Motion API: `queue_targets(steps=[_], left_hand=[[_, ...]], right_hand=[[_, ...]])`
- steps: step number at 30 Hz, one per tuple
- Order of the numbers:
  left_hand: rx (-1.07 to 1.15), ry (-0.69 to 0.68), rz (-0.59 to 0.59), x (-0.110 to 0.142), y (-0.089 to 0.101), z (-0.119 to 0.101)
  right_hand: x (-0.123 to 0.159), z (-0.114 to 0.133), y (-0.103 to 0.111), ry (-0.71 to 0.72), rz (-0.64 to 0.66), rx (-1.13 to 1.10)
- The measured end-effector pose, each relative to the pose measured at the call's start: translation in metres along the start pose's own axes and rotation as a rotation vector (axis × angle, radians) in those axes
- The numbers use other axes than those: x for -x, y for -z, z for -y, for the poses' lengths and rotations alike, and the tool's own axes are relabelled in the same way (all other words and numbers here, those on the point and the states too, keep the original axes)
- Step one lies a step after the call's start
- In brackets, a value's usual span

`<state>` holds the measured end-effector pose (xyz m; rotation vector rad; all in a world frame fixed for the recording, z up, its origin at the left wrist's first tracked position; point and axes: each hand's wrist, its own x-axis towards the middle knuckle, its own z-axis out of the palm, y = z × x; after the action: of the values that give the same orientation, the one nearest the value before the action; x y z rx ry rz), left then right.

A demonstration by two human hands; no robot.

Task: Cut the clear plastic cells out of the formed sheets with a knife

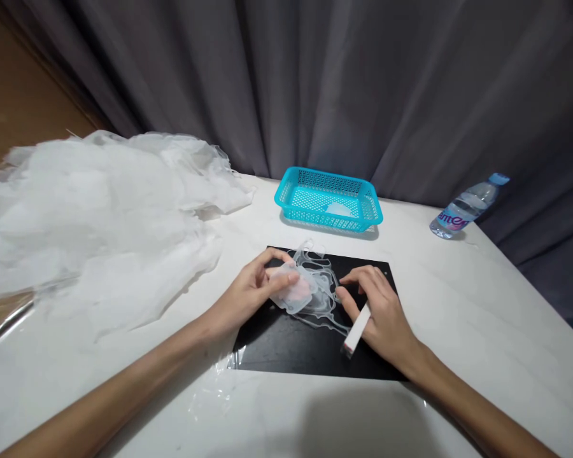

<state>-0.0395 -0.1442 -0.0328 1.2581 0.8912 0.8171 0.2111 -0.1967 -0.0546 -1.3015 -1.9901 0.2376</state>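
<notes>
Between the thumb and fingers of my left hand (253, 283) is a thin, translucent white fabric piece (296, 294), with skin showing pink through it. Thin cut-out fabric scraps (321, 275) with looping edges lie tangled beside and beneath it. They rest on a black rectangular board (286, 350). My right hand (384, 318) is curled at the scraps' right side, thumb and index fingertips close to a strand; whether they pinch it I cannot tell. A slim white bar-shaped tool (357, 332) with a dark, reddish end is held in that hand, pointing down toward me.
A large heap of sheer white fabric (100, 210) covers the table's left side. Behind the board stands a turquoise perforated basket (327, 219) with a pale piece (339, 209) inside. A water bottle (465, 210) stands at the back right, before a grey curtain (315, 83).
</notes>
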Motion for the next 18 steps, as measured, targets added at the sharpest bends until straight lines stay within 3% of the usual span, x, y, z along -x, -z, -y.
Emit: queue_targets(steps=[4, 10, 14, 18], left_hand=[[0.042, 0.012, 0.095, 0.006, -0.012, 0.004], [-0.025, 0.013, 0.128, 0.011, -0.020, 0.007], [-0.376, -0.134, 0.103, 0.012, -0.013, 0.011], [-0.799, -0.288, 0.116, 0.013, -0.006, 0.016]], right_hand=[[0.002, 0.010, -0.004, 0.011, 0.040, -0.228], [0.005, 0.018, -0.012, -0.070, 0.004, -0.404], [-0.006, 0.008, -0.004, -0.180, -0.021, -0.453], [-0.056, -0.022, 0.015, -0.177, -0.258, -0.351]])
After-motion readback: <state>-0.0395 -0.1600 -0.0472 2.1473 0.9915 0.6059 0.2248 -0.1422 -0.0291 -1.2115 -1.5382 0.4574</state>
